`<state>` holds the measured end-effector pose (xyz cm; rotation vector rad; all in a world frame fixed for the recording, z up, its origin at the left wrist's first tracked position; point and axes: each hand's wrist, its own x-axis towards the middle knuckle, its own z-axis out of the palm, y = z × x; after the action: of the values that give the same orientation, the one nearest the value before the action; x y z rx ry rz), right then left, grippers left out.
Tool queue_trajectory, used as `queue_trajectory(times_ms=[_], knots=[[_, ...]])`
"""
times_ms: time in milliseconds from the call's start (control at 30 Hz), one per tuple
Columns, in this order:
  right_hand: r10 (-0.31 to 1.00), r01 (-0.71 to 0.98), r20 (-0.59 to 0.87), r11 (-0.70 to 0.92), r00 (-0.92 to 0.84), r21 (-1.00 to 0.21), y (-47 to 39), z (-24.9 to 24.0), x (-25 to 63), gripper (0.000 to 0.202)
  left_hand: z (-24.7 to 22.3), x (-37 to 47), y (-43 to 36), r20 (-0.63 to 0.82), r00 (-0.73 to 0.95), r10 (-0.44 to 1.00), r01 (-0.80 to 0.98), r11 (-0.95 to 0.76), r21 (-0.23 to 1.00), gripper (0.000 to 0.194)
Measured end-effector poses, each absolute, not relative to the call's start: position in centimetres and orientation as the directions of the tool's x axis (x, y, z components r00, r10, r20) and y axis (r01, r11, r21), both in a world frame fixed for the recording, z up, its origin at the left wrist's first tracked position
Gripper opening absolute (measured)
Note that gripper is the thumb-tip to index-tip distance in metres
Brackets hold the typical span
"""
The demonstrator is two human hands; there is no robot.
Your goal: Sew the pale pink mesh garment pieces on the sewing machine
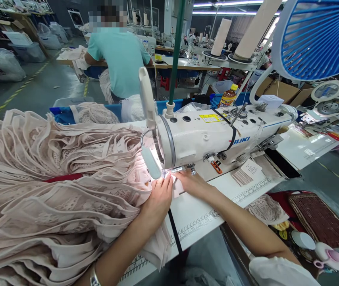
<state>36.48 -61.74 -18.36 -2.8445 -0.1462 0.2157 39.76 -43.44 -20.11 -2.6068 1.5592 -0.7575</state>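
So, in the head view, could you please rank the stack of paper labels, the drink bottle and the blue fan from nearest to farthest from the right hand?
1. Stack of paper labels: just right of the right hand, on the table.
2. Drink bottle: behind the sewing machine.
3. Blue fan: top right corner.

Bright ceiling strips [226, 12] overhead, machine lamp glare at the needle, wide-angle bending at edges

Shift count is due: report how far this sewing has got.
Done: cannot tell which pieces in the pink lace pile are sewn. In hand: left hand and right hand press one piece flat under the sewing machine needle. Left: label stack remains.
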Motion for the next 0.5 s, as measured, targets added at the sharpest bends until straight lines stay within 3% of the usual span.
queue_trajectory(times_ms=[233,500], knots=[[0.116,0.073,-0.134,-0.954,0.984,-0.291,-61.7,-18.1,36.6,0.051,-20.3,39.7,-43.5,0.376,0.402,-0.835,-0.825,-0.509,-0.247,0.044],[0.158,0.159,0.016,-0.978,0.987,-0.137,-60.9,-18.5,36.6,0.040,-19.4,40.6,-42.4,0.246,0.415,-0.876,-0.863,-0.465,-0.199,0.036]])
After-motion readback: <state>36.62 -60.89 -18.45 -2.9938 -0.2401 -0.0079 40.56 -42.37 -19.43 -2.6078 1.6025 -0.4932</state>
